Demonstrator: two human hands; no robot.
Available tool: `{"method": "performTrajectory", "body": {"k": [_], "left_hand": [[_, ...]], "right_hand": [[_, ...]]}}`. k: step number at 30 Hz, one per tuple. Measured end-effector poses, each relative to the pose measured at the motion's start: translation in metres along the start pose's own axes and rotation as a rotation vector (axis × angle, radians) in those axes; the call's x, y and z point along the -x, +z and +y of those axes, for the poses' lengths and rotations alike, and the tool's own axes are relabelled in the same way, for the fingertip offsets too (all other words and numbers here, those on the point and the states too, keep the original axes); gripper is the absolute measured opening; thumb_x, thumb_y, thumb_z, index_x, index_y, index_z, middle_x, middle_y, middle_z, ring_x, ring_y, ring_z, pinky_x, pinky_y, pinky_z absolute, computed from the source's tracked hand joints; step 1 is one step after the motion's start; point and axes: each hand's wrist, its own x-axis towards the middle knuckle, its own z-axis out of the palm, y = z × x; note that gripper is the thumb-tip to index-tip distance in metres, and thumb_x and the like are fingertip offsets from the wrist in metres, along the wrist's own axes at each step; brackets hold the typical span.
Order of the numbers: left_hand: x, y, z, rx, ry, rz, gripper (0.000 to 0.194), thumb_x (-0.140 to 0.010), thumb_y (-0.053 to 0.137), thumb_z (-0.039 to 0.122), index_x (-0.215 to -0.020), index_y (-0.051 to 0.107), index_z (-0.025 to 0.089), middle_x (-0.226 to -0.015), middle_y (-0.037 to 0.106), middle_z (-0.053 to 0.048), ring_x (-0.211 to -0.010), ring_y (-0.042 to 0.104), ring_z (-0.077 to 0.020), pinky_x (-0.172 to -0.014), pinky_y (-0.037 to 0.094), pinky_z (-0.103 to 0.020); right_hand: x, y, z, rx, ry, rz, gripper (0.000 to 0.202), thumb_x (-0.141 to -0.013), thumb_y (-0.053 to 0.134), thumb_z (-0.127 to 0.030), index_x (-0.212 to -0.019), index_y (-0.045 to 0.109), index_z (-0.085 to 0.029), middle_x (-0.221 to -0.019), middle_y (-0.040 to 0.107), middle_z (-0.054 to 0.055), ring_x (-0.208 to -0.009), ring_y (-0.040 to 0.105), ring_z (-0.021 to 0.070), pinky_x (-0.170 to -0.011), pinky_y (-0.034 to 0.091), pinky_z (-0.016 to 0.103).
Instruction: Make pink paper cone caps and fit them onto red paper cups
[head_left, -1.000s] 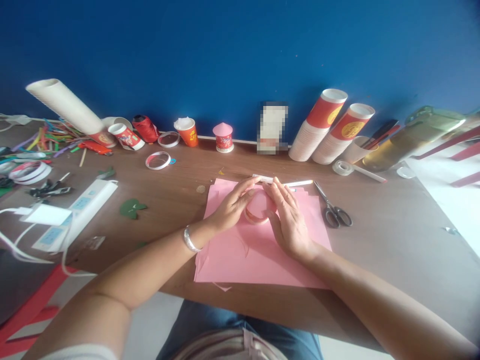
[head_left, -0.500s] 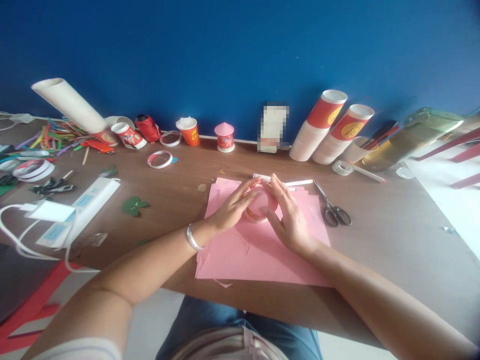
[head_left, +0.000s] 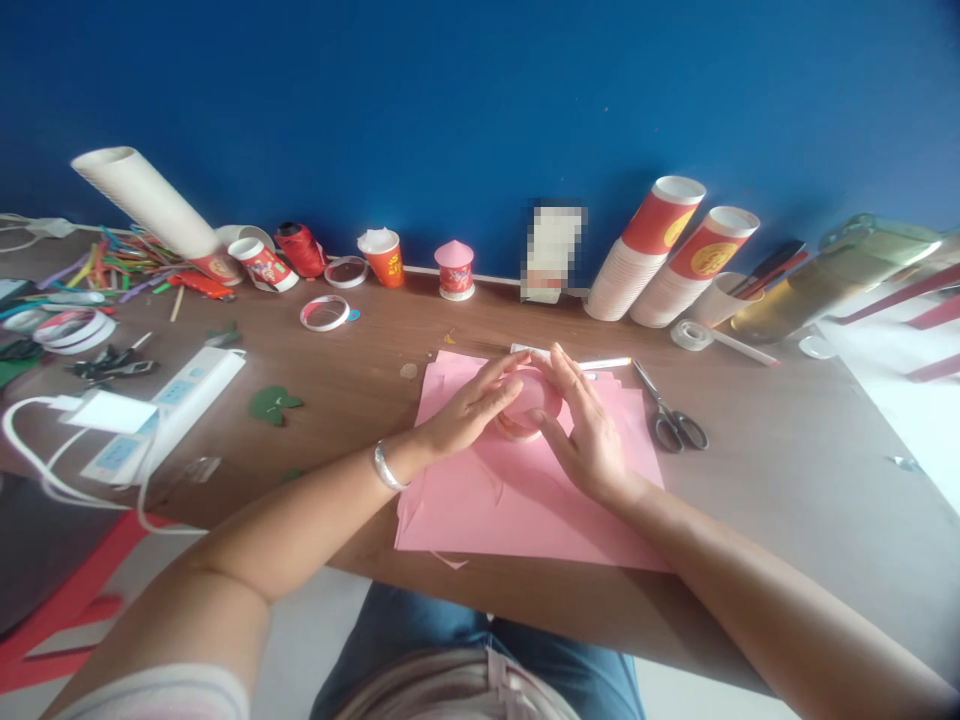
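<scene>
A round pink paper piece (head_left: 532,405) sits over a pale rim on the pink paper sheets (head_left: 495,520); whether it is flat or slightly coned I cannot tell. My left hand (head_left: 469,412), with a silver bangle at the wrist, curves along its left and far edge, fingers stretched out. On the other side my right hand (head_left: 589,430) leans over the edge, fingers extended and thumb apart near the front. The fingertips of both hands come close together at the far side. What lies under the round piece is mostly hidden.
Scissors (head_left: 671,415) lie right of the paper. Behind stand a small red cup with a pink cone roof (head_left: 454,270), an orange cup (head_left: 384,262) and leaning stacks of paper cups (head_left: 634,260). A power strip (head_left: 169,410) and green paper piece (head_left: 274,405) lie left.
The view has shifted slightly. My hands keep nearly the same pose around the round pink piece; the left thumb looks a little more raised from it.
</scene>
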Motion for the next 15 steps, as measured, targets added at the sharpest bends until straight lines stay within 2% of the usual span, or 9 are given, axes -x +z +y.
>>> {"method": "performTrajectory", "body": {"k": [4,9,11,15], "left_hand": [[0.002,-0.003,-0.008,-0.074,0.095,-0.016,0.057,-0.103,0.056,0.051,-0.157,0.045,0.036,-0.165,0.043,-0.007,-0.155,0.038,-0.0280,-0.127,0.036,-0.050],[0.003,-0.008,-0.017,-0.151,0.157,-0.050,0.052,-0.103,0.056,0.047,-0.153,0.051,0.034,-0.163,0.046,-0.007,-0.156,0.034,-0.0258,-0.131,0.028,-0.050],[0.003,-0.009,-0.013,-0.097,0.091,-0.049,0.055,-0.101,0.060,0.049,-0.153,0.051,0.035,-0.164,0.045,-0.006,-0.156,0.034,-0.0283,-0.131,0.027,-0.052],[0.002,-0.007,-0.003,0.123,-0.160,-0.010,0.058,-0.100,0.058,0.055,-0.155,0.048,0.036,-0.165,0.044,-0.004,-0.158,0.032,-0.0333,-0.129,0.028,-0.056]], "right_hand": [[0.000,0.000,-0.001,0.006,-0.022,-0.003,0.079,-0.104,0.056,-0.028,-0.169,0.010,-0.030,-0.157,0.054,0.014,-0.153,0.041,0.0328,-0.122,0.040,0.066],[0.001,0.001,-0.001,0.013,-0.008,0.011,0.076,-0.104,0.056,-0.030,-0.168,0.014,-0.030,-0.158,0.052,0.015,-0.150,0.046,0.0331,-0.120,0.042,0.065],[0.001,0.001,-0.001,0.012,-0.009,0.009,0.077,-0.104,0.057,-0.029,-0.168,0.014,-0.030,-0.158,0.053,0.015,-0.150,0.047,0.0331,-0.120,0.042,0.066],[0.001,0.001,0.000,-0.012,-0.015,0.005,0.080,-0.103,0.058,-0.027,-0.168,0.012,-0.031,-0.157,0.054,0.014,-0.151,0.046,0.0325,-0.120,0.043,0.065]]}}
